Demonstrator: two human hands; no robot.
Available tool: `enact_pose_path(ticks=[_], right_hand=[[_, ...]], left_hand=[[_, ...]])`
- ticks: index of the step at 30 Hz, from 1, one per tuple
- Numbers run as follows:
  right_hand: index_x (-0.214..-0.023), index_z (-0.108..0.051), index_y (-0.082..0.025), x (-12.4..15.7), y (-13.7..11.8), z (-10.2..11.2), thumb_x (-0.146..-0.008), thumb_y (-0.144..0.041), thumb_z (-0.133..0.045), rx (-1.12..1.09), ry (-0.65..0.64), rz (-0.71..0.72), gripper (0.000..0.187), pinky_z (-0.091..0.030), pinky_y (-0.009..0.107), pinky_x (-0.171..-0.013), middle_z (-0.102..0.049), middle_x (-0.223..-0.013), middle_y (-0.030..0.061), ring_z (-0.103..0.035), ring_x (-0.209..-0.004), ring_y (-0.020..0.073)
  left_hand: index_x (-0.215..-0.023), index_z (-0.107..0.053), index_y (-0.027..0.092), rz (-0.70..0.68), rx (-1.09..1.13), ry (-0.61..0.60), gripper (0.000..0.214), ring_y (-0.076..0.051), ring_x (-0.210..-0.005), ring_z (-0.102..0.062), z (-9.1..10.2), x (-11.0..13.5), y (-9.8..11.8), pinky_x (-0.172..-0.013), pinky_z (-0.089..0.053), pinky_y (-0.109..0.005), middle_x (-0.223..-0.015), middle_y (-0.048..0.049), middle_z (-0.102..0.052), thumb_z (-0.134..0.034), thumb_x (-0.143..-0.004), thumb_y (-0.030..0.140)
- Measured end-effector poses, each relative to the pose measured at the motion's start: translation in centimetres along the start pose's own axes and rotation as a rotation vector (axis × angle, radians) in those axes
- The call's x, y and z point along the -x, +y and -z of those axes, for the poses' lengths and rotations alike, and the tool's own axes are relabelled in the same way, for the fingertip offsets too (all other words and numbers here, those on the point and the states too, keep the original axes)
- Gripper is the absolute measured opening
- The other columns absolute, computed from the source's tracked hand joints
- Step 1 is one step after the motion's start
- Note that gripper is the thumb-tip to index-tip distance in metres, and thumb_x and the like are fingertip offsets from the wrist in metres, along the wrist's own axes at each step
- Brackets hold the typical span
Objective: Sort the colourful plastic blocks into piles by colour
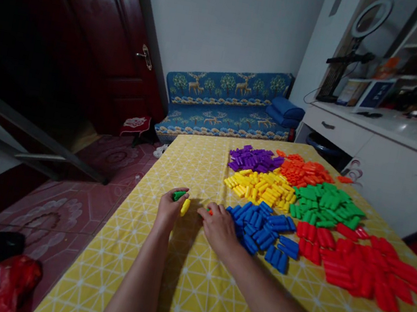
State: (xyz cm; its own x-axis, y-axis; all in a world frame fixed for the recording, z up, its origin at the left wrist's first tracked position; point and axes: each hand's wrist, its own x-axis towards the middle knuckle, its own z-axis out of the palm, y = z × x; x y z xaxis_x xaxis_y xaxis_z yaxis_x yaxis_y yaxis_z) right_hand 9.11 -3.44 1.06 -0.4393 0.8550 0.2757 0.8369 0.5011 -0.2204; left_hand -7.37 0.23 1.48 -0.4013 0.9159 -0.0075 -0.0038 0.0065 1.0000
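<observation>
Two hands (169,208) (219,229), six coloured piles (258,226) (366,267) (261,188) (327,205) (254,160) (304,172)

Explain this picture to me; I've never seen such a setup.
No machine here: a camera worn on a person's head looks forward and down at their bare hands. The left hand has a green piece in its grip, with a yellow piece at its fingertips. The right hand is beside the blue pile; an orange-red bit shows at its fingers, mostly hidden. On the yellow tablecloth also lie a purple pile, a yellow pile, an orange pile, a green pile and a red pile of small pieces.
</observation>
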Motion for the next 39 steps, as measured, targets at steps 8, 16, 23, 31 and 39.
enact_pose_path(ticks=[8, 16, 23, 31, 39], right_hand=[[-0.105, -0.064, -0.023, -0.1, -0.4, -0.7, -0.084, -0.011, -0.057, -0.031, 0.059, -0.092, 0.025, -0.041, 0.037, -0.082, -0.064, -0.106, 0.0081, -0.052, -0.102, 0.025], [-0.112, -0.06, -0.019, 0.2, 0.8, -1.4, -0.087, -0.01, -0.053, -0.351, 0.38, -0.133, 0.028, -0.042, 0.038, -0.089, -0.067, -0.103, 0.0073, -0.057, -0.098, 0.0231], [-0.132, -0.05, -0.019, 0.2, 1.1, -1.5, -0.093, -0.017, -0.047, -0.537, 0.571, -0.081, 0.039, -0.048, 0.041, -0.09, -0.064, -0.109, 0.0105, -0.059, -0.1, 0.0235], [-0.13, -0.053, -0.022, 0.1, 0.9, -1.6, -0.097, -0.019, -0.044, -0.699, 0.634, -0.01, 0.035, -0.05, 0.04, -0.096, -0.062, -0.116, 0.0103, -0.059, -0.109, 0.0212], [-0.114, -0.056, -0.022, 0.1, 0.9, -1.3, -0.093, -0.019, -0.05, -0.802, 0.709, -0.06, 0.022, -0.053, 0.036, -0.088, -0.061, -0.109, 0.0083, -0.06, -0.101, 0.0195]], left_hand=[[-0.102, -0.068, 0.013, 0.143, 0.162, -0.16, 0.06, -0.012, -0.057, -0.061, -1.0, 0.6, -0.4, -0.057, -0.047, -0.023, -0.071, -0.0022, -0.069, -0.088, -0.05, 0.034], [-0.11, -0.06, 0.015, 0.024, 0.243, -0.23, 0.057, -0.017, -0.073, -0.07, -1.7, 0.9, -1.1, -0.073, -0.056, -0.032, -0.095, -0.0089, -0.073, -0.082, -0.063, 0.038], [-0.114, -0.062, 0.017, -0.13, 0.119, -0.363, 0.048, -0.022, -0.086, -0.071, -2.1, 1.9, 0.0, -0.083, -0.054, -0.035, -0.097, -0.011, -0.074, -0.064, -0.082, 0.053], [-0.126, -0.064, 0.021, -0.376, -0.078, -0.509, 0.041, -0.024, -0.131, -0.051, -2.9, 3.4, 0.7, -0.112, -0.037, -0.035, -0.136, -0.0078, -0.061, -0.052, -0.093, 0.043], [-0.139, -0.052, 0.024, -0.353, -0.155, -0.573, 0.047, -0.022, -0.138, -0.043, -3.2, 4.2, 0.5, -0.116, -0.032, -0.036, -0.147, -0.0043, -0.05, -0.045, -0.096, 0.041]])
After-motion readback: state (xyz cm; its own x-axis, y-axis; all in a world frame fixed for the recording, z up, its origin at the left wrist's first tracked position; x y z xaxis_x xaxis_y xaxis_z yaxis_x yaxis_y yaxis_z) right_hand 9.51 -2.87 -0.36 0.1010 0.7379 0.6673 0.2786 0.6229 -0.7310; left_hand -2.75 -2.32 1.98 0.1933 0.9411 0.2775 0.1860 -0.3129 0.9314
